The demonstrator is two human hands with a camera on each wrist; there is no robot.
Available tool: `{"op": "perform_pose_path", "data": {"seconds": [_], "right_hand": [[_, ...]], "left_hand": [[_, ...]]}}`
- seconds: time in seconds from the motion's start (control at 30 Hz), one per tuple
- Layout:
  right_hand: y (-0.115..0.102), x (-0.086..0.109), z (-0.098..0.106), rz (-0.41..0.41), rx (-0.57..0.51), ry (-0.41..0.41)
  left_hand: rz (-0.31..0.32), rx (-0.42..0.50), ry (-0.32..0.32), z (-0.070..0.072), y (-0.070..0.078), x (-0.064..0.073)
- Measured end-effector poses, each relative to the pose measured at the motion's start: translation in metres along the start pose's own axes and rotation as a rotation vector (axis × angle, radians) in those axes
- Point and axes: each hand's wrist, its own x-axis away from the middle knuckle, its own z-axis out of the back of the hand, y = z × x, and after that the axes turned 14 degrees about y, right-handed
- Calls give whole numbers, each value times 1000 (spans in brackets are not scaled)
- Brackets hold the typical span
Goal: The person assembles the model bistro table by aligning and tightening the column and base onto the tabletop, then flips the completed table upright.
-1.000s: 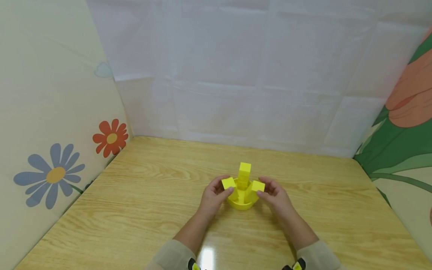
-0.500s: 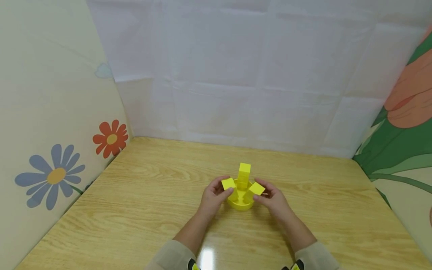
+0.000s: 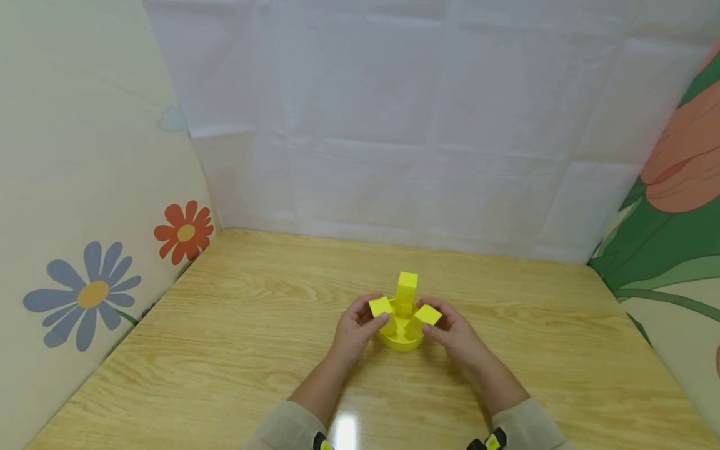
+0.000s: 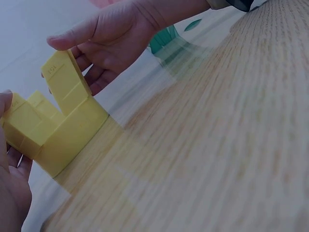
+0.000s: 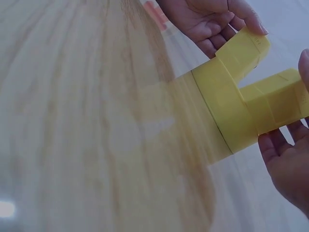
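A shallow round yellow dish [image 3: 400, 345] stands on the wooden table, with three yellow square-topped blocks rising out of it. My left hand [image 3: 353, 331] pinches the left block [image 3: 382, 306] between thumb and fingers. On the other side, the right block [image 3: 427, 315] is gripped the same way by my right hand [image 3: 461, 336]. Untouched at the back, the third block [image 3: 407, 285] stands upright. Both gripped blocks lean outward over the rim in the left wrist view, where small raised marks show on the right one [image 4: 67, 79]. How the blocks meet the dish is hidden.
The wooden table [image 3: 253, 325] spreads around the dish. A white cloth backdrop [image 3: 360, 125] closes off the back. Flower-printed panels stand at the left [image 3: 90, 156] and right [image 3: 675, 250].
My right hand has shifted slightly left, and the right block has turned in its fingers, its top now set more diagonally. The left hand, dish and back block look unmoved.
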Motion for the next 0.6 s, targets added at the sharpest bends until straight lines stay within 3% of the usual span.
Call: {"op": "perform_pose_path", "data": {"seconds": [0.43, 0.6], "right_hand": [[0, -2, 0, 30, 34, -25], [-9, -1, 3, 35, 235, 2]], "left_hand": [[5, -2, 4, 0, 0, 0], [1, -10, 4, 0, 0, 0]]}}
